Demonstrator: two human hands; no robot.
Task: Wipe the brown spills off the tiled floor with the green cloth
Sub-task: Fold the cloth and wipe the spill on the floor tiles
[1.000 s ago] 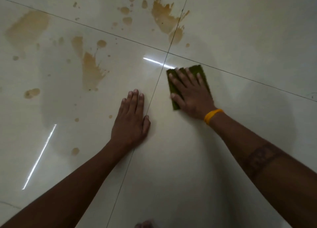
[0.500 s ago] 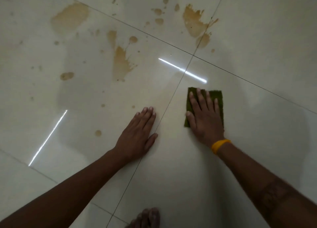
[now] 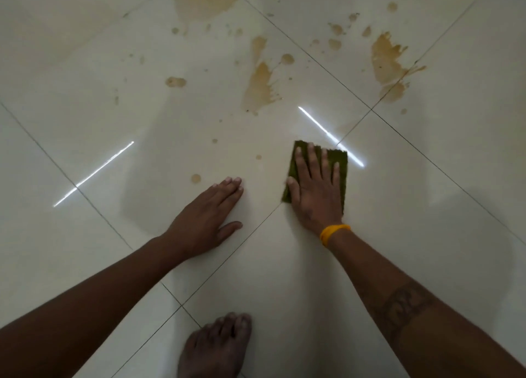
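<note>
Much of the flat, rectangular green cloth lay hidden under the right hand; only its coarse, fuzzy far edge, left edge and a strip along its right side showed. Whether the cloth was folded could not be told. The right hand pressed flat on it with straight, slightly spread fingers, gripping nothing. A smooth orange band circled that wrist, and a dark patterned tattoo ringed the forearm, its design too blurred to read.

The left hand rested palm-down on the glossy cream tiled floor, fingers straight and together, thumb out to the side, holding nothing. Both forearms ran out of the frame at the lower corners. A bare foot stood at the bottom edge, cut off behind the toes.

The cloth sat on the near right part of a large tile, just beside a thin dark grout line, apart from the brown spills. Those spills lay farther away: a long splash with thin runs at its edge, a broad pale patch near the top, a ragged blot across a grout joint, and scattered round drops, some close to the left fingertips. The topmost stains were cut off by the frame. Two bright streaks of reflected light crossed the polished tiles.
</note>
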